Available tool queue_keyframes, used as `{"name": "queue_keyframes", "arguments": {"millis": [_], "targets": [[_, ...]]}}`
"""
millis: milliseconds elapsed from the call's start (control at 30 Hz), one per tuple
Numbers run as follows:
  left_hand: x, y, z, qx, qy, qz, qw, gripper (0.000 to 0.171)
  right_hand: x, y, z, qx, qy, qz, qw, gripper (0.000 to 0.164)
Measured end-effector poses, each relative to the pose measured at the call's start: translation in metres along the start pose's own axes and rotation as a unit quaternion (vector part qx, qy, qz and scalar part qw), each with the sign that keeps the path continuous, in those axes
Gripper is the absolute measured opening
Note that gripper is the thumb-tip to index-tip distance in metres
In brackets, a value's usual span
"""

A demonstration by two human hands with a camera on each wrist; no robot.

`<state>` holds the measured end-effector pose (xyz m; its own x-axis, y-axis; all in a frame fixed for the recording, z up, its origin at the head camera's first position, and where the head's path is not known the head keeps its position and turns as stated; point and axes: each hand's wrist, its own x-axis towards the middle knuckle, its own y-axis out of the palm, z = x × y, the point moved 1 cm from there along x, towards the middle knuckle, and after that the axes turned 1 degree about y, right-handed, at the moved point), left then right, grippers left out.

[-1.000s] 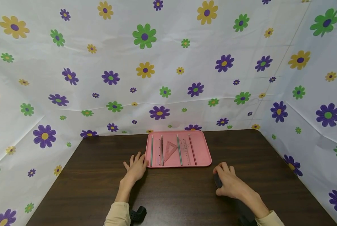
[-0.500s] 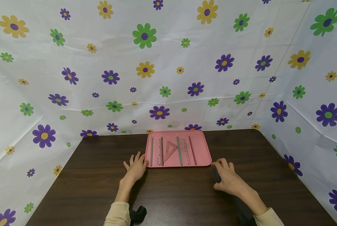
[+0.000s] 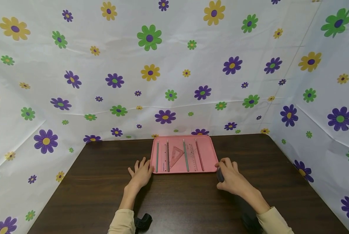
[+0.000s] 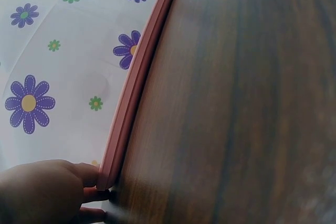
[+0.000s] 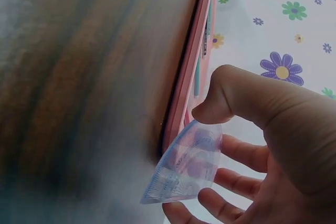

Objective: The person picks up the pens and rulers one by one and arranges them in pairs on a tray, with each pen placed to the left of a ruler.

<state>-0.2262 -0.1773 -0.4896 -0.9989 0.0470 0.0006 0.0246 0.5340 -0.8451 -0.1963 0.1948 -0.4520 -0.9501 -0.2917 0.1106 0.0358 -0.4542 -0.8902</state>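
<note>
A clear bluish protractor (image 5: 186,163) is held in my right hand (image 3: 234,178), the thumb on its upper end and fingers behind it. This hand is at the right front corner of the pink tray (image 3: 211,154). My left hand (image 3: 140,175), fingers spread and fairly straight, touches the tray's left front corner. In the left wrist view the tray's edge (image 4: 128,95) meets the left fingers. On the tray lie green pencils (image 3: 186,156), a dark pencil (image 3: 167,156), a red pencil (image 3: 199,155), a triangular set square (image 3: 177,155) and clear rulers (image 3: 193,157).
The dark wooden table (image 3: 180,204) reaches the flower-printed sheet (image 3: 168,65) behind and at the right. A black wrist mount (image 3: 143,222) is beside the left sleeve. The tray sits at the table's back edge.
My right hand has moved left and slightly forward with the protractor, reaching the tray's right front corner. My left hand and the tray have stayed put.
</note>
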Motion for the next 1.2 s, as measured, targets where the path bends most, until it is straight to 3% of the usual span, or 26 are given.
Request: {"name": "queue_keyframes", "arguments": {"millis": [800,1200], "targets": [[0.001,0.001,0.001,-0.004,-0.001,0.004,1.0,0.051,0.037,0.003,0.005,-0.011,-0.024,-0.051,0.998,0.063],[0.0,0.0,0.001,0.002,0.0,0.002,1.0,0.049,0.06,0.005,0.006,-0.012,-0.019,-0.04,0.999,0.065]]}}
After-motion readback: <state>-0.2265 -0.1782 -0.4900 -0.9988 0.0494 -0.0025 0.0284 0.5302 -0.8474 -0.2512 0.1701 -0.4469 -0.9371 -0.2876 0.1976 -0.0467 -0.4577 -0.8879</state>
